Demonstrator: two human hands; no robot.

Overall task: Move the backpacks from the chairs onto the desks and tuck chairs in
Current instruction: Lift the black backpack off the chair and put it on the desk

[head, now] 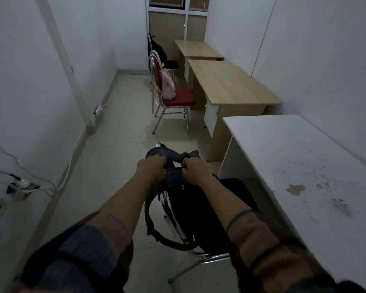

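Both hands (173,172) grip black backpack (190,199) beside white desk (304,166).

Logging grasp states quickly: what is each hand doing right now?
Left hand: closed on the dark backpack, at its top.
Right hand: closed on the same backpack's top.

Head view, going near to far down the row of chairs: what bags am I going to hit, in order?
Dark backpack held by both hands at the nearest chair → pink backpack on the red chair → black bag on the far dark chair.
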